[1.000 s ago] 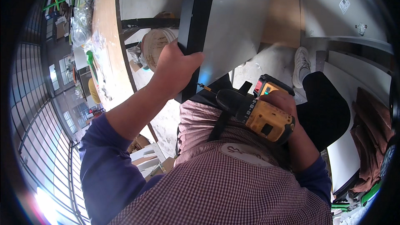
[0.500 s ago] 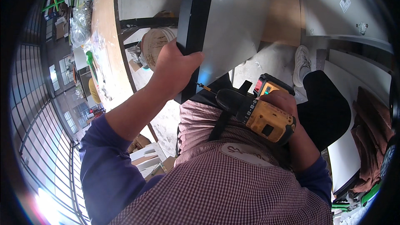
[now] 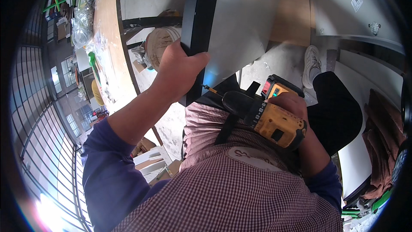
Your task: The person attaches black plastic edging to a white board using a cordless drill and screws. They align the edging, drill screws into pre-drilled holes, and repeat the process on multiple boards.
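Observation:
My left hand [image 3: 178, 74] grips the black edge of a grey board [image 3: 240, 30] that stands before me, near its lower corner. In my right hand [image 3: 294, 108] is a yellow and black cordless drill [image 3: 268, 118], held level in front of my checked shirt. Its thin bit [image 3: 210, 89] points left and touches the board's lower edge just beside my left thumb. My right leg in black trousers [image 3: 339, 111] and a white shoe [image 3: 311, 65] stretch out to the right of the board.
A long wooden workbench [image 3: 107, 47] with plastic bags and small items runs along the left. A round wooden spool [image 3: 161, 45] lies under it. White panels [image 3: 360, 8] lie on the floor at the right, and window bars [image 3: 38, 116] fill the far left.

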Demonstrator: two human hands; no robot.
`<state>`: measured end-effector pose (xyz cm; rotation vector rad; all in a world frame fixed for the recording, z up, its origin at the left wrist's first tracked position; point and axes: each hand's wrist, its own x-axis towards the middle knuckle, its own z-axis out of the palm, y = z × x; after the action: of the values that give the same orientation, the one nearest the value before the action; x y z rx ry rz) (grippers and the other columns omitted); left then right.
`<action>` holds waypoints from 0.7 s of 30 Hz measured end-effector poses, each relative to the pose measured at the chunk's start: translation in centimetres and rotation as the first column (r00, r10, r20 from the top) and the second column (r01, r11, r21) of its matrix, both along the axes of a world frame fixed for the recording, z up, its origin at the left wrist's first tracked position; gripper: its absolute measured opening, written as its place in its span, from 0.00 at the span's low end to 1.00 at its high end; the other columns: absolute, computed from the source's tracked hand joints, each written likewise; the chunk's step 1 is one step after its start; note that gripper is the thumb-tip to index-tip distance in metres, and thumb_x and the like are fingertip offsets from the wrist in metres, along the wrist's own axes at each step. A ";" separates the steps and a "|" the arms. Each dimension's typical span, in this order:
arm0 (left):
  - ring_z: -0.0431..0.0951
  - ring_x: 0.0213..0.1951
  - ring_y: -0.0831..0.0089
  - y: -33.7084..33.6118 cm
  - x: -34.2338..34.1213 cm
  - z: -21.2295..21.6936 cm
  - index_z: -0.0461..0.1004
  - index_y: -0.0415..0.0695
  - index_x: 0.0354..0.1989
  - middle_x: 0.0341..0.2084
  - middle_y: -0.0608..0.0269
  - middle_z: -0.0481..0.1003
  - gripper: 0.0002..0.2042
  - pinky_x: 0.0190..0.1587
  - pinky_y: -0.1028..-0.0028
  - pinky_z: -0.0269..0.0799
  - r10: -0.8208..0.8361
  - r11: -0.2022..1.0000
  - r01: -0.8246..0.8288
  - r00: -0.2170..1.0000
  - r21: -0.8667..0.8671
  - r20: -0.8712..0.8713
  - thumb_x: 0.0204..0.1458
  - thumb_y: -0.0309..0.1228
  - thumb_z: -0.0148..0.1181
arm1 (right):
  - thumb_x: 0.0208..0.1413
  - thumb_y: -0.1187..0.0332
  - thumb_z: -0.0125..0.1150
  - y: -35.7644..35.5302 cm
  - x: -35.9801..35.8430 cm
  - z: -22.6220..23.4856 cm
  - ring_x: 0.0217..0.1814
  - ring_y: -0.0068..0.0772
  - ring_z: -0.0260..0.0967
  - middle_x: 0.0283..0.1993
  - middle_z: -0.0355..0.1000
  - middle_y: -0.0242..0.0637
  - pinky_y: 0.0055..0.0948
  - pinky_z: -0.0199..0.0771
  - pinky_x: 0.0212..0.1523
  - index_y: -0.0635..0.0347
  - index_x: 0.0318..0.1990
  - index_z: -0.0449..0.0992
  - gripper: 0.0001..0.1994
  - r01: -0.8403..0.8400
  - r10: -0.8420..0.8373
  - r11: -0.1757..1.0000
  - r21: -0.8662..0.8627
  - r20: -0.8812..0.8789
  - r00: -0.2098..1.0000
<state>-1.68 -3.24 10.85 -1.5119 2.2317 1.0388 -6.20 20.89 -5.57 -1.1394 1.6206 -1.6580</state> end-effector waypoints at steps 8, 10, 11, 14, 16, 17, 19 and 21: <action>0.78 0.32 0.68 -0.1 0.0 -0.1 0.70 0.29 0.43 0.30 0.53 0.76 0.17 0.37 0.69 0.74 0.033 0.998 -0.031 0.999 0.058 -0.034 0.47 0.29 0.59 | 0.39 0.60 0.68 0.1 0.0 -0.2 0.32 0.39 0.75 0.32 0.76 0.38 0.35 0.73 0.34 0.60 0.40 0.77 0.19 -0.002 0.002 1.000 0.005 -0.004 1.000; 0.78 0.32 0.68 0.0 0.0 -0.1 0.70 0.29 0.43 0.31 0.53 0.76 0.18 0.37 0.69 0.74 0.042 0.997 -0.038 0.998 0.063 -0.052 0.47 0.29 0.60 | 0.39 0.60 0.68 0.1 0.1 -0.3 0.32 0.39 0.75 0.31 0.76 0.38 0.34 0.73 0.33 0.60 0.40 0.77 0.20 -0.001 0.001 1.000 0.001 0.004 1.000; 0.78 0.33 0.67 0.0 0.0 -0.1 0.70 0.29 0.43 0.31 0.53 0.76 0.18 0.38 0.69 0.74 0.038 0.998 -0.035 0.998 0.056 -0.045 0.47 0.29 0.60 | 0.39 0.60 0.68 0.0 0.1 -0.3 0.31 0.39 0.75 0.31 0.75 0.38 0.34 0.73 0.33 0.60 0.40 0.77 0.20 0.000 0.000 1.000 0.001 0.000 1.000; 0.79 0.33 0.67 -0.1 0.1 -0.1 0.70 0.28 0.43 0.31 0.52 0.76 0.18 0.38 0.69 0.74 0.026 0.999 -0.025 0.999 0.041 -0.037 0.47 0.29 0.59 | 0.39 0.61 0.68 0.0 0.0 -0.2 0.31 0.39 0.75 0.31 0.75 0.39 0.34 0.72 0.32 0.59 0.40 0.77 0.19 0.001 -0.001 1.000 -0.003 0.011 1.000; 0.79 0.33 0.67 -0.2 0.2 -0.3 0.70 0.28 0.43 0.31 0.52 0.76 0.18 0.38 0.69 0.74 0.018 0.999 -0.017 0.999 0.036 -0.048 0.47 0.29 0.59 | 0.39 0.61 0.68 0.0 0.0 -0.2 0.30 0.38 0.75 0.30 0.75 0.39 0.34 0.72 0.32 0.59 0.40 0.77 0.19 -0.003 0.004 1.000 -0.005 0.020 1.000; 0.79 0.33 0.67 -0.2 0.3 -0.4 0.70 0.28 0.43 0.31 0.52 0.76 0.18 0.38 0.69 0.74 0.015 0.999 -0.012 0.998 0.046 -0.065 0.47 0.29 0.59 | 0.39 0.61 0.68 -0.1 0.0 -0.1 0.30 0.38 0.75 0.30 0.75 0.39 0.34 0.72 0.32 0.59 0.40 0.77 0.19 -0.003 0.004 1.000 -0.016 0.014 1.000; 0.79 0.32 0.66 -0.5 0.3 -0.5 0.70 0.28 0.43 0.31 0.52 0.76 0.18 0.38 0.69 0.75 0.008 0.998 -0.001 0.995 0.066 -0.097 0.47 0.29 0.59 | 0.39 0.61 0.68 -0.1 -0.1 -0.1 0.30 0.38 0.75 0.30 0.75 0.39 0.34 0.72 0.32 0.59 0.40 0.77 0.19 -0.006 0.006 1.000 -0.016 0.017 1.000; 0.79 0.32 0.66 -0.6 0.5 -0.6 0.70 0.28 0.43 0.31 0.52 0.76 0.18 0.38 0.69 0.75 -0.010 0.998 0.015 0.996 0.064 -0.086 0.47 0.29 0.59 | 0.39 0.61 0.68 -0.1 -0.1 -0.1 0.30 0.38 0.75 0.30 0.75 0.39 0.33 0.72 0.31 0.59 0.40 0.77 0.19 0.000 0.000 1.000 -0.006 -0.007 1.000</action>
<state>-1.23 -3.86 10.23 -1.4512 2.2378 1.1816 -6.29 20.76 -5.63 -1.1492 1.6205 -1.6616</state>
